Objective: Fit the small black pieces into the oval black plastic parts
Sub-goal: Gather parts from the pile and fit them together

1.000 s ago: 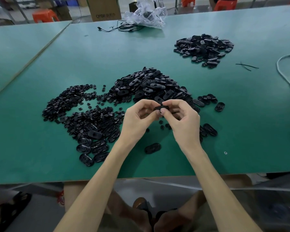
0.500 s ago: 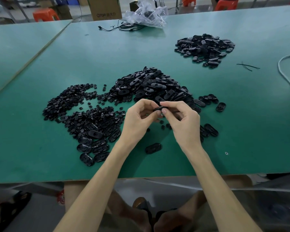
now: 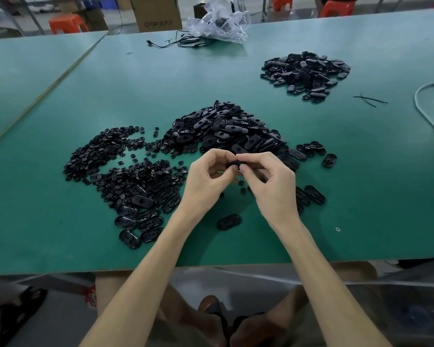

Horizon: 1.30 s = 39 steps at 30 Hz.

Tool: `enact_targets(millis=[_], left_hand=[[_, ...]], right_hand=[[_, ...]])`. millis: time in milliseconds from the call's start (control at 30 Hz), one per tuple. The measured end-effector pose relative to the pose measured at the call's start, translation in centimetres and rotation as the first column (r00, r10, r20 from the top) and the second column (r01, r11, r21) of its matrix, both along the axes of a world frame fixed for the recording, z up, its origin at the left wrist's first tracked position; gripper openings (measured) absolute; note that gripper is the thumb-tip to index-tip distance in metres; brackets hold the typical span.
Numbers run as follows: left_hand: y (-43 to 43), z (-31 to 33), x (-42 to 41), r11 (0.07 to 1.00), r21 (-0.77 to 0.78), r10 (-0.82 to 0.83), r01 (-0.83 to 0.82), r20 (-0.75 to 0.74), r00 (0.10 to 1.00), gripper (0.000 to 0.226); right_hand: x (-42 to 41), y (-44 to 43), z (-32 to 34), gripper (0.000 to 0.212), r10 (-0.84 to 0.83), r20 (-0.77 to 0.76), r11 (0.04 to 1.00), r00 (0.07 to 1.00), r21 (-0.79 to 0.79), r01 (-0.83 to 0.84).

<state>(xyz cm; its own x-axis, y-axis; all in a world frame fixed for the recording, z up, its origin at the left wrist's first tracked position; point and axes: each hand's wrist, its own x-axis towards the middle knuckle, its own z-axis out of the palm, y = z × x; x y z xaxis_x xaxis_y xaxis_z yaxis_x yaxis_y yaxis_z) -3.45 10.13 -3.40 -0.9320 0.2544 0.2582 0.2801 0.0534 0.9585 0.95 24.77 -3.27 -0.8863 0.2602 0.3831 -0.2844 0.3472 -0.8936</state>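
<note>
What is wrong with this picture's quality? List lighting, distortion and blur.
Head view: wide lens exaggerates perspective across the green table; soft shadows lie under the left hand and right hand; glossy oval parts glint; below the table is dim, blurred.

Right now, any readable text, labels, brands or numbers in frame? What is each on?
Cardboard box, beyond the far edge of the table: one line of dark capitals, too blurred to read reliably.
Piles of oval black plastic parts and small black pieces: no legible marking.
Oval part pinched by left hand and right hand: mostly hidden, nothing readable.
No other text visible.
</note>
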Motion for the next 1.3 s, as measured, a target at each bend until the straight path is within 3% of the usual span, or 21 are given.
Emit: enact_targets(millis=[333,600,767,900,1033,1133,1300], left_hand=[[0.1,-0.2,0.0,0.994,-0.057,0.088,-0.089,-0.022,0.996,0.015],[-0.1,0.0,0.1,0.998,0.029,0.061,-0.061,0.024,0.998,0.013],[-0.1,-0.2,0.0,0.996,0.007,0.086,-0.086,0.021,0.996,0.013],[-0.1,-0.1,0.0,0.998,0.013,0.060,-0.060,0.007,0.998,0.015],[0.0,-0.1,-0.1,0.990,-0.109,0.078,-0.087,-0.088,0.993,0.024],[0.0,-0.3,-0.2,0.954,-0.265,0.105,-0.139,-0.140,0.985,0.027],[0.4,-0.5,0.1,0.809,-0.575,-0.019,-0.125,-0.238,0.971,0.026]], right_hand=[[0.0,-0.5,-0.1,0.025,0.001,-0.037,0.985,0.999,0.173,0.006],[0.0,-0.2,-0.1,0.024,-0.047,-0.068,0.991,0.997,0.125,0.056],[0.0,-0.2,0.0,0.030,-0.045,-0.076,0.979,0.996,0.193,0.059],[0.2,-0.4,0.2,0.027,-0.066,-0.076,0.984,0.995,0.163,0.078],[0.1,-0.1,0.5,0.031,-0.235,-0.078,0.972,0.969,0.007,0.236],[-0.3,0.6,0.4,0.046,-0.400,0.058,0.903,0.915,-0.147,0.404],[-0.6,1.2,0.2,0.065,-0.409,0.212,0.878,0.888,-0.174,0.446]])
